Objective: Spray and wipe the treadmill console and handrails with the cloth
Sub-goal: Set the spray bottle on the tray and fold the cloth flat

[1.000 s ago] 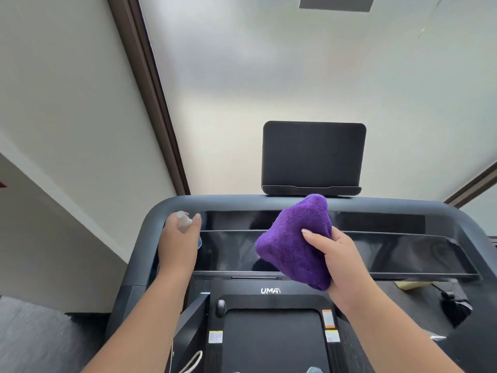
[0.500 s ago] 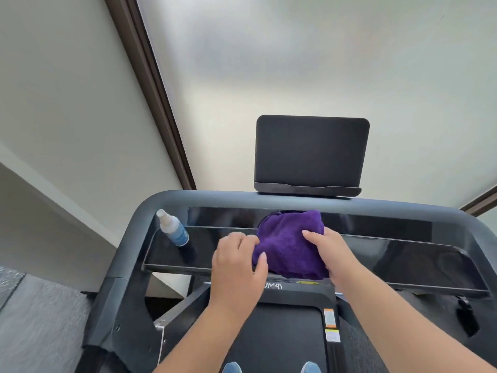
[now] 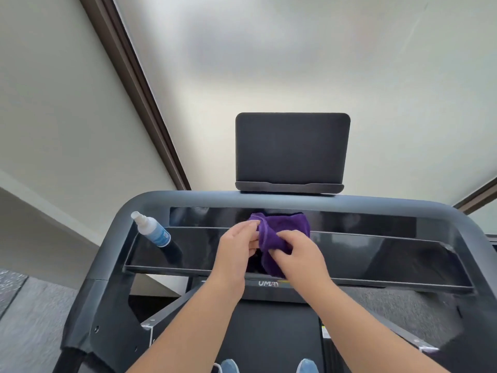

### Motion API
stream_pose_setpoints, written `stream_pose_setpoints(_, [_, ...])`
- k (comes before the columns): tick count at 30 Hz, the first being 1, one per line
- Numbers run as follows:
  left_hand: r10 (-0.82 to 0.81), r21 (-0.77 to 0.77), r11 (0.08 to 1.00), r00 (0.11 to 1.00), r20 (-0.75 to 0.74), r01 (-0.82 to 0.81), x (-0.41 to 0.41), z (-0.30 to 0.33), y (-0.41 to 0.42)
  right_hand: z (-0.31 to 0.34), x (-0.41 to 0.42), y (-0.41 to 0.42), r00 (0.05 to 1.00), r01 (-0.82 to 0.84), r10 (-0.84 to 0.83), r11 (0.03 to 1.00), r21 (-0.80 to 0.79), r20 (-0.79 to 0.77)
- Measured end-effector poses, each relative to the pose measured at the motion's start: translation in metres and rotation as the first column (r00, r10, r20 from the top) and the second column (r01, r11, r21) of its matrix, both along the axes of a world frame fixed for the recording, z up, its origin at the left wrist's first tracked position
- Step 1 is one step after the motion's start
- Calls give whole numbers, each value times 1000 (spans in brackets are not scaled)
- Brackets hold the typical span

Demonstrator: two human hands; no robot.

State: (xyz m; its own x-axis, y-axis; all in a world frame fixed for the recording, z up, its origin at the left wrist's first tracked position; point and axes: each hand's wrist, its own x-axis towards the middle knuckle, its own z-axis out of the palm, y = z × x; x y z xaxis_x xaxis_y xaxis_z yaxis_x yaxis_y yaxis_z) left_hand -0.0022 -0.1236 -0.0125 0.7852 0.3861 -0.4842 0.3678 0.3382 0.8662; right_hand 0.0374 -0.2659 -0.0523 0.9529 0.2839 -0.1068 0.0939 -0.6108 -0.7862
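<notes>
Dark grey treadmill console [image 3: 349, 254] with glossy black tray, rounded handrail frame [image 3: 188, 199] around it. Black rectangular tablet holder [image 3: 291, 149] upright above the top rail. Purple terry cloth [image 3: 282, 227], bunched at tray centre. Left hand [image 3: 236, 251], grip pinching the cloth's left edge. Right hand [image 3: 301, 254], grip clenched on the cloth. White spray bottle with blue label [image 3: 153, 230], tilted in the tray's left corner, well apart from both hands.

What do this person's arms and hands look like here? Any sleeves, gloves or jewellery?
Both forearms are bare up to the picture's lower edge: no sleeves show. The left hand and the right hand wear no gloves, and no rings, watch or bracelets are visible. The fingernails look short and unpainted, though they are small in this view.
</notes>
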Motion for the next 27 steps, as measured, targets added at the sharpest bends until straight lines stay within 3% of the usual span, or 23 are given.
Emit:
stream_pose_setpoints(1, [20,15,1000,1000,21,-21,1,3,-1,7,5,-6,981,111,-72,968,223,-178])
stream_pose_setpoints(3, [76,136,988,997,-14,-73,3,1,-4,19,13,-27,866,424,-182,763,488,-467])
stream_pose_setpoints(6, [-45,345,928,963,-265,138,4,-9,-18,21,16,-67,648,756,-288,356,549,-706])
stream_pose_setpoints(8, [-148,339,898,917,-371,282,5,-20,-32,14,12,-91,548,836,-361,254,486,-755])
stream_pose_setpoints(13, [-165,432,830,895,-414,352,19,-34,-65,8,4,-120,497,865,-344,265,426,-796])
stream_pose_setpoints(15, [-99,410,864,897,-430,292,25,-37,-69,15,6,-125,478,873,-316,276,403,-819])
stream_pose_setpoints(18, [-161,288,915,910,-381,283,33,-37,-64,19,14,-134,434,883,-272,319,345,-859])
stream_pose_setpoints(20, [-180,237,939,944,-275,248,37,-27,-56,22,18,-139,475,860,-287,351,370,-832])
stream_pose_setpoints(23, [-61,376,922,993,-103,96,41,-10,-28,28,23,-144,612,769,-253,410,490,-749])
stream_pose_setpoints(25, [23,560,828,996,-88,31,41,-9,-11,26,24,-144,621,745,-304,515,424,-722])
stream_pose_setpoints(27, [10,845,528,994,-109,87,38,-17,-7,17,24,-141,623,716,-438,653,248,-648])
